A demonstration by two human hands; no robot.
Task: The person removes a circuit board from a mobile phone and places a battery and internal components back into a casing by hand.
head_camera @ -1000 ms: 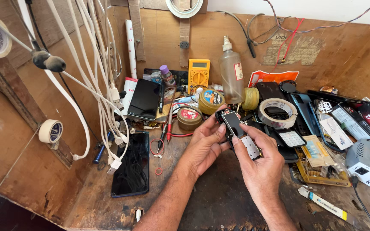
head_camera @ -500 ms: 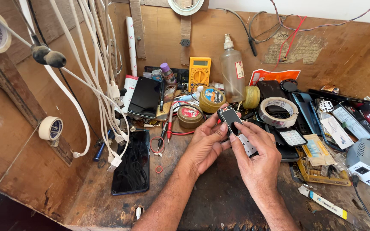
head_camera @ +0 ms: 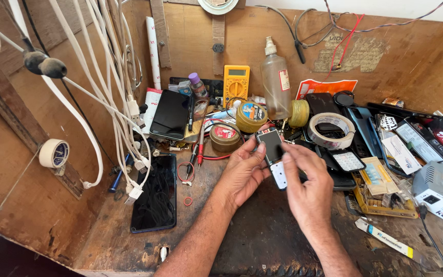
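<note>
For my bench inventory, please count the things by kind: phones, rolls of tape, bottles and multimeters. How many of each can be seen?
Phones: 3, the small keypad phone held in the left hand and right hand, a black smartphone, another smartphone
Rolls of tape: 3, at
Bottles: 2, at
Multimeters: 1, yellow
Total: 9

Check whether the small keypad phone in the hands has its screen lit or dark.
Dark: the small keypad phone, held between left hand and right hand, shows a black screen.

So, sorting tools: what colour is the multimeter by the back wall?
Yellow multimeter, clearest in the head view.
</note>
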